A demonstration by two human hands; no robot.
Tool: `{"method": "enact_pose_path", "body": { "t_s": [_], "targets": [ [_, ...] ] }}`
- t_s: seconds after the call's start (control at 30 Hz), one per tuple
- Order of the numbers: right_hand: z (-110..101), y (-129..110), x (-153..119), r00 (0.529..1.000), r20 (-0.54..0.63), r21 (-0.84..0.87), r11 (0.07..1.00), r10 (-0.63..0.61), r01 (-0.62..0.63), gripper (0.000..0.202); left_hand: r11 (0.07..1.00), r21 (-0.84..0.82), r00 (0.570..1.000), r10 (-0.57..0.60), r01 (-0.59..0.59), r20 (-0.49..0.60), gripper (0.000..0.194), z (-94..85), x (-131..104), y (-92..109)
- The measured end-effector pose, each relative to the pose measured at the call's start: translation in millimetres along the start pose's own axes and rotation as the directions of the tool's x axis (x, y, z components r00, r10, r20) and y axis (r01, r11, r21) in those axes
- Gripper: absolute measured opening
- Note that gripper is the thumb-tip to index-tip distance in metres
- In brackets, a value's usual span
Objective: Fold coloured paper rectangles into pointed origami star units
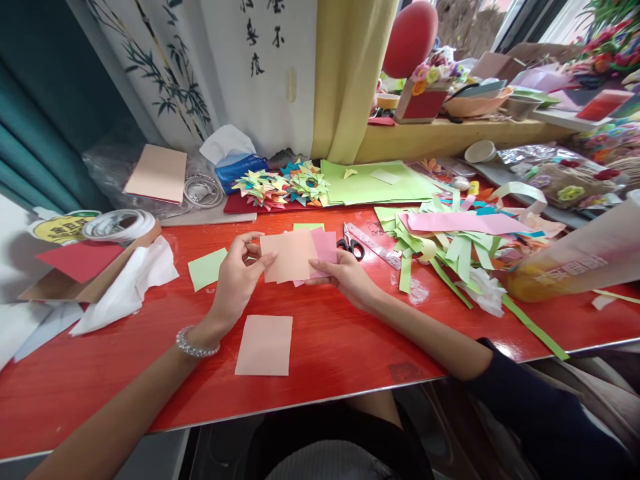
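Note:
Above the middle of the red table, my left hand [239,268] pinches the left edge of a peach paper square [287,256]. My right hand [350,277] grips the right side of the fanned paper, its thumb on top, where a pink paper square [326,245] shows behind the peach one. How many sheets lie in the stack cannot be made out. Nearer to me a pale pink paper square [264,347] lies flat on the table. A light green paper piece [207,269] lies left of my left hand, and another green edge [309,227] shows behind the held sheets.
Black-handled scissors [351,245] and a patterned ruler [374,247] lie beyond my right hand. Green paper strips [450,247] heap at the right, beside a tilted plastic cup [575,253]. Folded paper stars [280,187] and green sheets [375,181] line the back. A cardboard box [100,280] stands left.

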State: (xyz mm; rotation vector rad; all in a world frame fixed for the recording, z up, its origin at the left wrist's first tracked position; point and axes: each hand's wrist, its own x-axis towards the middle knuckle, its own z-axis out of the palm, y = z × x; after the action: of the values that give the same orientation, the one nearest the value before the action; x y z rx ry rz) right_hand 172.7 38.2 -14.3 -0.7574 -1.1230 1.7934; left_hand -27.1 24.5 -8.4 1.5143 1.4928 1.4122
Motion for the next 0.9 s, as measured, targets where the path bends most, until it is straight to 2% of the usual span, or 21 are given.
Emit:
{"method": "enact_pose_path", "body": {
  "t_s": [0.13, 0.3, 0.57, 0.8, 0.9],
  "targets": [
    [-1.4, 2.5, -0.1, 1.000, -0.015, -0.007, 1.000, -0.022, 0.022, 0.034, 0.973, 0.189, 0.992, 0.129, -0.129, 0.011, 0.027, -0.8, -4.8, 6.7],
    [-1.8, 4.2, -0.3, 0.999, -0.026, -0.014, 0.999, -0.040, 0.039, 0.031, 0.873, 0.373, 0.948, 0.309, -0.315, 0.075, 0.015, -1.0, -8.8, 10.3],
    [-2.0, 2.4, 0.0, 0.999, -0.011, -0.026, 0.999, -0.037, 0.037, 0.033, 0.837, 0.411, 0.931, 0.347, -0.361, 0.111, 0.032, -1.8, -6.7, 5.7],
    [-1.8, 2.7, 0.6, 0.999, -0.012, -0.022, 0.999, -0.035, 0.035, 0.033, 0.727, 0.493, 0.860, 0.501, -0.478, 0.096, 0.020, 0.1, -9.7, 1.8],
    [-2.3, 3.4, 0.9, 0.999, -0.015, -0.017, 0.999, -0.035, 0.035, 0.032, 0.764, 0.450, 0.870, 0.488, -0.462, 0.064, 0.016, 0.0, -10.6, 4.7]
  ]
}}
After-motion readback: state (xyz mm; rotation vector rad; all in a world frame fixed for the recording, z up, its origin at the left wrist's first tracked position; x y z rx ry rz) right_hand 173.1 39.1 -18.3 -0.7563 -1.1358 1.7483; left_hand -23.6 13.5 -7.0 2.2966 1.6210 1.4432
